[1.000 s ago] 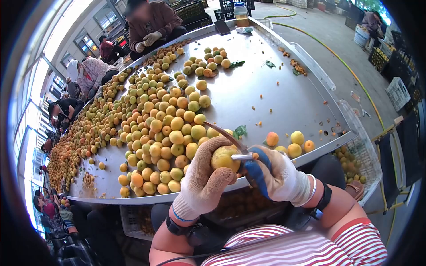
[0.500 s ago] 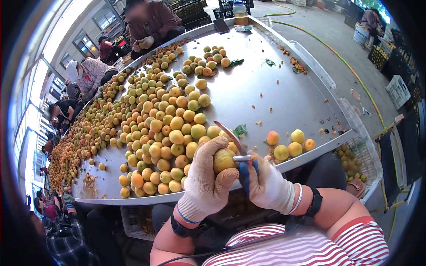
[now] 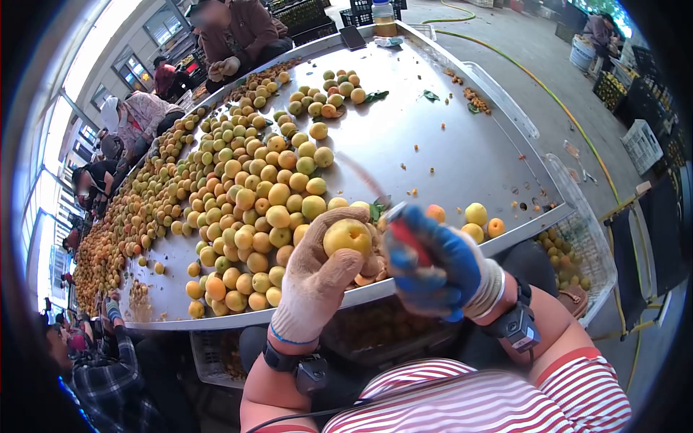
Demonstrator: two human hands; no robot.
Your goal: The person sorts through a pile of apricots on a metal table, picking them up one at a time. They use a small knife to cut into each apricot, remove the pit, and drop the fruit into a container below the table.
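Note:
My gloved left hand (image 3: 317, 270) holds a yellow fruit (image 3: 347, 238) between thumb and fingers, its stem hollow facing up. To its right, my right hand (image 3: 433, 267), in a white and blue glove, is wrapped round the red handle of a curved knife (image 3: 410, 242). The blade is smeared by motion and points up and left, apart from the fruit. Many yellow-green and orange fruits (image 3: 253, 216) lie piled on the metal table (image 3: 433, 155) beyond and left of my hands. A few more fruits (image 3: 475, 213) sit right of the knife.
Crates with fruit (image 3: 559, 263) stand under the table's right edge. A phone (image 3: 352, 38) and a jar (image 3: 383, 18) are at the far edge. A person in a brown jacket (image 3: 242, 32) sits across; other people line the left side. A hose (image 3: 534, 68) crosses the floor.
The fruit in my left hand has turned so its hollow shows. My right hand has rotated, showing its blue side, and the knife has moved off the fruit.

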